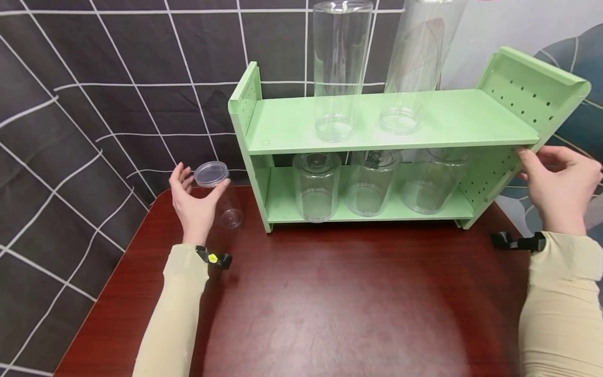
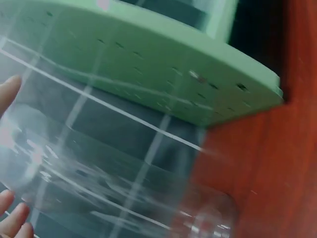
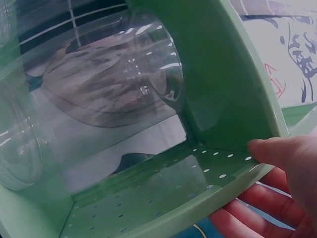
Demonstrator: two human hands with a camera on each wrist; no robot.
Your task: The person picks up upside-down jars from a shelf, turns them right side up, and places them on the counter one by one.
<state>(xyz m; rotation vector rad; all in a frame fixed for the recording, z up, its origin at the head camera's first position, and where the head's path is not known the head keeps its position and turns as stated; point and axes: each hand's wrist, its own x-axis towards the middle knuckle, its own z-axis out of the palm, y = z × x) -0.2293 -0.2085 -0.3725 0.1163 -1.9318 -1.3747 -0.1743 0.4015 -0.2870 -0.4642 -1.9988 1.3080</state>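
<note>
My left hand grips a small clear plastic jar with a clear lid, tilted just above the table to the left of a green two-tier shelf. In the left wrist view the jar fills the frame, with fingertips at its left edge. My right hand holds the shelf's perforated right side panel. The right wrist view has the thumb on the panel's inner face and the fingers under its outer face.
Two tall clear cylinders stand on the top tier. Three clear jars sit on the lower tier. The shelf stands at the back of a dark red table, against a black grid-patterned cloth.
</note>
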